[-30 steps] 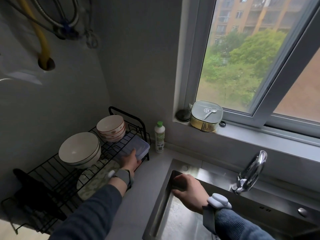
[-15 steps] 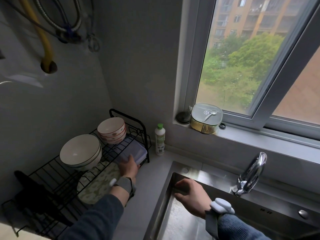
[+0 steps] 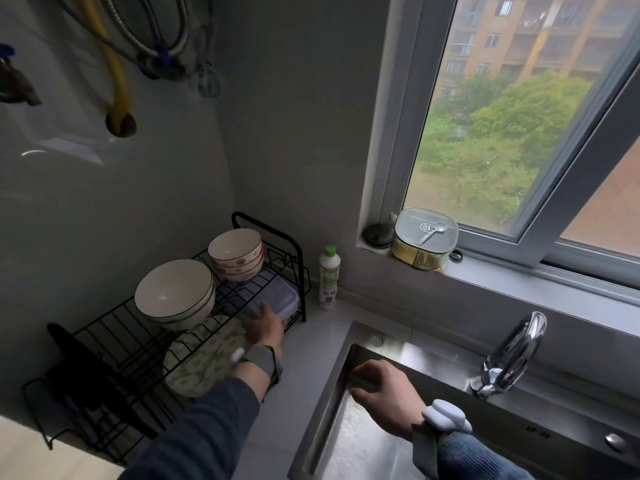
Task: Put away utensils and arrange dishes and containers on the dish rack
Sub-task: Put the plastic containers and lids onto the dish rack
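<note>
A black wire dish rack [image 3: 302, 271] stands in the corner on the counter. Its top tier carries a large white bowl [image 3: 175, 292] and a stack of small patterned bowls [image 3: 235, 251]. On the lower tier lie a floral plate [image 3: 204, 363] and a clear plastic container [image 3: 282, 294]. My left hand [image 3: 265, 325] grips the near end of that container. My right hand [image 3: 381, 389] is in the sink's left rear corner, with its fingers curled over a ledge of the sink [image 3: 332, 427].
A white bottle with a green cap [image 3: 329, 277] stands right of the rack. A tin with a spoon on its lid [image 3: 426, 237] sits on the windowsill. The faucet [image 3: 512, 355] rises behind the sink. Dark utensils [image 3: 86, 375] fill the rack's left end. Hoses [image 3: 119, 74] hang on the wall.
Both hands stay where they were, the left on the container and the right in the sink corner. Only the view has shifted slightly.
</note>
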`<state>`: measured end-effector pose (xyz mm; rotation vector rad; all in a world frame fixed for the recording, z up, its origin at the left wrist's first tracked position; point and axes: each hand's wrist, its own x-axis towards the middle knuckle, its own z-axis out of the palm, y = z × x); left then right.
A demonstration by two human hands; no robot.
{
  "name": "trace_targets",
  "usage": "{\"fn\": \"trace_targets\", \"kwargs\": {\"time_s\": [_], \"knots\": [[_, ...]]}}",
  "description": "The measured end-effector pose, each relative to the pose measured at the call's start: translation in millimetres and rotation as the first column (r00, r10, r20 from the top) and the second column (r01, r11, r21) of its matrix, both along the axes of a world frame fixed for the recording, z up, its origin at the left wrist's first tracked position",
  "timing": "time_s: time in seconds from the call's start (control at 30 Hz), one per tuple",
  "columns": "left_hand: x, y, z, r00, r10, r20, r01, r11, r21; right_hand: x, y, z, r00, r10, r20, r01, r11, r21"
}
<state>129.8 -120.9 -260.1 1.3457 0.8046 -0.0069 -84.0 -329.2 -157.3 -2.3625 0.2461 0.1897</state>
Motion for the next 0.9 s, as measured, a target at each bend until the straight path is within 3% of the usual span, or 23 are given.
{"fn": "trace_targets", "kwargs": {"time_s": [0.13, 0.27, 0.4, 0.7, 0.9], "knots": [[2, -9, 6, 0.999, 0.024, 0.025, -0.023, 1.0, -0.014, -2, -2, 3, 1.0, -0.014, 0.004, 0.014, 1.0, 0.008], [29, -3, -39, 0.999, 0.039, -0.024, -0.039, 0.999, 0.035, -6, -4, 5, 1.0, -0.02, -0.002, 0.02, 1.0, 0.005], [-5, -13, 38, 0.997, -0.045, -0.07, 0.055, 0.988, 0.145, -9, -3, 7, 1.0, -0.024, 0.002, 0.024, 1.0, -0.003], [14, -19, 49, 0.992, -0.075, -0.104, 0.097, 0.968, 0.233, -12, -1, 9, 0.999, -0.034, 0.003, 0.034, 0.999, 0.008], [14, -18, 44, 0.995, -0.071, -0.064, 0.08, 0.983, 0.163, -13, -4, 7, 0.999, -0.037, -0.003, 0.037, 0.999, 0.001]]}}
